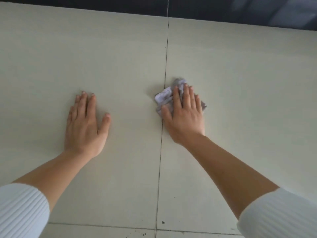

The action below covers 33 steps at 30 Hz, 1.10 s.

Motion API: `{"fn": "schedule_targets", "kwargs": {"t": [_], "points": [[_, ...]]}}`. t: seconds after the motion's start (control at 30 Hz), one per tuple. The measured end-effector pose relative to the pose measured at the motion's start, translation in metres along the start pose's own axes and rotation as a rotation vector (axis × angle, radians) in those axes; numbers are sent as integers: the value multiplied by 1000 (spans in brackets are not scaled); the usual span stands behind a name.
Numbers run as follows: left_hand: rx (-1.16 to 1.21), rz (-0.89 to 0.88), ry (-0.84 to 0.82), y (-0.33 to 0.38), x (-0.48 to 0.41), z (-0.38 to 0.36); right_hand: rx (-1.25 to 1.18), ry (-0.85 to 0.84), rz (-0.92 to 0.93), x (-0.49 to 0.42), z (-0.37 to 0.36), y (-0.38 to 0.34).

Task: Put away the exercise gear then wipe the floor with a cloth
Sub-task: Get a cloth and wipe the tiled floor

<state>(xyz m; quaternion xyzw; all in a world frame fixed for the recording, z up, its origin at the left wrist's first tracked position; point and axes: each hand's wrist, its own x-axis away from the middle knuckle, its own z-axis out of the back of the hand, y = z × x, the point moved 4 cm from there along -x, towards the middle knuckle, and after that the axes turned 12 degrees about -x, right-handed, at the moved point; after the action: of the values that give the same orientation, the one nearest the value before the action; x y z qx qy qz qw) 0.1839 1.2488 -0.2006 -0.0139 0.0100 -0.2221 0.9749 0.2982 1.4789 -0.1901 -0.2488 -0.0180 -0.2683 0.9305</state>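
Cloth crumpled under the right hand, centre frame.
Both hands' fingers lie straight, unclenched; left hand flat on pale tiled floor; dark specks lower centre.

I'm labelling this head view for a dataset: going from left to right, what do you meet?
From the left: left sleeve → left hand → right hand, pressing flat on the cloth → right sleeve.

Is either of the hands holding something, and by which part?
Nothing is gripped. The right hand presses flat on the grey cloth; the left hand lies flat on the tiled floor.
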Motion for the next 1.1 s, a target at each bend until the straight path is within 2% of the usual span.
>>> {"fn": "schedule_targets", "kwargs": {"t": [0.13, 0.2, 0.23, 0.3, 0.47, 0.53, 0.6, 0.63, 0.7, 0.87, 0.97, 1.03, 1.1], "points": [[13, 1, 1, 0, 0, 2, 98, -239, 361, 35, -35, -56], [22, 4, 2, 0, 0, 2, 173, -271, 483, 37, -37, -50], [20, 8, 4, 0, 0, 3, 194, -247, 470, 31, -32, -42], [12, 10, -4, 0, 0, 3, 175, -162, 310, 11, -15, -18], [7, 20, -19, -1, -1, 2, 35, 74, -269, -54, 43, 58], [0, 23, -18, -1, -1, 2, -22, 165, -432, -81, 50, 64], [-5, 20, -21, -1, -1, 2, -61, 199, -510, -103, 45, 50], [-7, 18, -23, -1, -1, 2, -67, 190, -481, -113, 38, 35], [-5, 19, -23, -1, -1, 2, -53, 130, -313, -128, 20, -10], [15, 22, -23, 0, -2, 4, 49, -149, 290, -108, -41, -125], [29, 25, -33, 0, -2, 4, 171, -273, 568, -91, -45, -132], [35, 20, -31, -1, -2, 5, 267, -284, 568, -101, -36, -110], [37, 15, -30, 0, -2, 5, 327, -217, 371, -117, -22, -73]]}}
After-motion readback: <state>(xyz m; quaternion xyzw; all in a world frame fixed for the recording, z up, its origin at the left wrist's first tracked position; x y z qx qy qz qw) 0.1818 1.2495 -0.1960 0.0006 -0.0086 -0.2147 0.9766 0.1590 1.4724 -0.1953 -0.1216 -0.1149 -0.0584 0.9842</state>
